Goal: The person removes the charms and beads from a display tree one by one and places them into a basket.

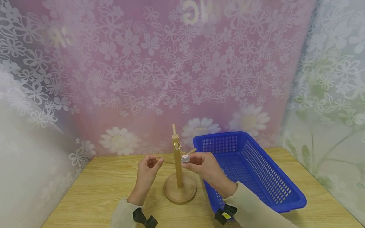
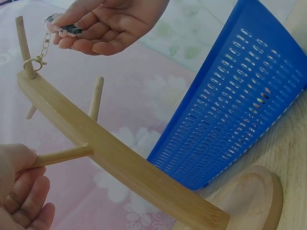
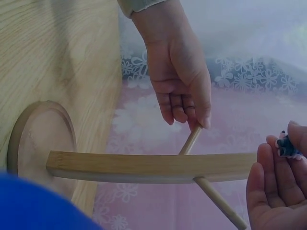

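Note:
A wooden stand with a round base and several slanted pegs stands upright on the table. My left hand pinches the end of one peg between thumb and fingers. On the other side of the post, my right hand holds a small pale-and-dark charm of a keychain by thumb and fingertips. From the charm a short gold chain runs to a gold ring and clasp, which sits around an upper peg close to the post's top. Another peg is bare.
A blue plastic basket with slotted walls stands to the right of the stand, under my right forearm. Small coloured things show through its slots in the left wrist view. Flower-patterned curtains border the wooden table behind and at the sides.

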The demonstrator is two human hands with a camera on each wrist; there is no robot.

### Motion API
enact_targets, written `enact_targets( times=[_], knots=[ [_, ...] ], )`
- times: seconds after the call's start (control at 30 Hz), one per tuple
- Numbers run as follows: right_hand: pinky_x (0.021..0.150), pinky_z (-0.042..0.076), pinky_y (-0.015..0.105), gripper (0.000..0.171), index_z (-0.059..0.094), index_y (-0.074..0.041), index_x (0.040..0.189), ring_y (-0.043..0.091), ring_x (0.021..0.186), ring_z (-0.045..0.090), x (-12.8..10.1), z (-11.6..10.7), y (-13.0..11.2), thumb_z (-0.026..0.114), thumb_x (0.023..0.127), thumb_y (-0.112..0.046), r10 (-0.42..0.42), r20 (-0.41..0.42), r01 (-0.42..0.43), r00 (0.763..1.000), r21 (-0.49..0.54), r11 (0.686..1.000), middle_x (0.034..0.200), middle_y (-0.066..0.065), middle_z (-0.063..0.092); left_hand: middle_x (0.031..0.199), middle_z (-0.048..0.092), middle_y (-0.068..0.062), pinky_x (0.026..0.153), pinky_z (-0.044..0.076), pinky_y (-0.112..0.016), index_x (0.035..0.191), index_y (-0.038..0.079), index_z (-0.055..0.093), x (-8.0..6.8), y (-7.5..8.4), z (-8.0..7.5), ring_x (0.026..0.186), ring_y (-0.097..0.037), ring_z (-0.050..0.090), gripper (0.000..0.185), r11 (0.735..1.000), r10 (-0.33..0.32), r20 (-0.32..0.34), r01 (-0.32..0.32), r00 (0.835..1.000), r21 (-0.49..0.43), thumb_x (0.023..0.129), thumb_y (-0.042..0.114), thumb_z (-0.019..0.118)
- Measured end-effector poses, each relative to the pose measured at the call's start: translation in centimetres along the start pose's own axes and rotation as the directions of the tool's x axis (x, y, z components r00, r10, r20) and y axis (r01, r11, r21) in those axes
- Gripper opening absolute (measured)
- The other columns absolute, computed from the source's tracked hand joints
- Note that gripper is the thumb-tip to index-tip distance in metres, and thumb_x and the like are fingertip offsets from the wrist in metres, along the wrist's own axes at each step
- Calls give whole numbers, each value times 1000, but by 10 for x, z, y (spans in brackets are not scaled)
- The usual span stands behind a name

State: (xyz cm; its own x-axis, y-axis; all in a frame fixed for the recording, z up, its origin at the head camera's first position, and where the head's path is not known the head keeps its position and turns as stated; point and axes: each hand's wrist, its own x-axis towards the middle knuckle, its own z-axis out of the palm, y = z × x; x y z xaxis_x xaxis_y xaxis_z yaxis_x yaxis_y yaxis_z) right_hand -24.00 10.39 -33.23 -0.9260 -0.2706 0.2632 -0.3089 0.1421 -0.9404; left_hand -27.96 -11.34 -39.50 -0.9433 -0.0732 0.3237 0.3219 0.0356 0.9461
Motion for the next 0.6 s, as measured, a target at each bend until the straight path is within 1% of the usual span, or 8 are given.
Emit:
enact_targets(
  times=[0.1,0.2,0.43,0.6],
  knots=[
    [78,52,30,25,71,3,99,14,85,66,-1,-2,-2,74,82,-15,1,-17,-1,1000,-7,1000,92,7,71,84,62,-3,64,47,-23,97,-8,55,0,-1,0,72,-10,58,20,1000,-1,1,1,1000,3,88,5,66],
    [76,52,29,22,71,2,96,13,82,65,-1,-4,-5,74,81,-13,-17,-31,17,999,-12,1000,89,6,70,84,61,-3,63,46,-22,98,-7,55,0,1,0,71,-9,57,20,1000,1,-5,-1,1000,7,88,5,66],
    [75,52,28,20,70,4,96,12,83,65,0,-8,-7,73,82,-10,-54,-26,55,998,27,998,90,2,69,84,62,-6,63,46,-22,94,-6,55,-1,2,1,72,-12,58,17,1000,11,-12,-11,1000,4,87,4,67],
    [75,52,28,21,70,4,97,12,83,65,0,-9,-10,73,82,-11,-72,-27,73,997,21,997,90,6,70,84,62,-5,64,47,-22,93,-4,55,-1,3,1,71,-10,58,15,1000,3,-13,-3,1000,-2,87,4,67]
  ],
)
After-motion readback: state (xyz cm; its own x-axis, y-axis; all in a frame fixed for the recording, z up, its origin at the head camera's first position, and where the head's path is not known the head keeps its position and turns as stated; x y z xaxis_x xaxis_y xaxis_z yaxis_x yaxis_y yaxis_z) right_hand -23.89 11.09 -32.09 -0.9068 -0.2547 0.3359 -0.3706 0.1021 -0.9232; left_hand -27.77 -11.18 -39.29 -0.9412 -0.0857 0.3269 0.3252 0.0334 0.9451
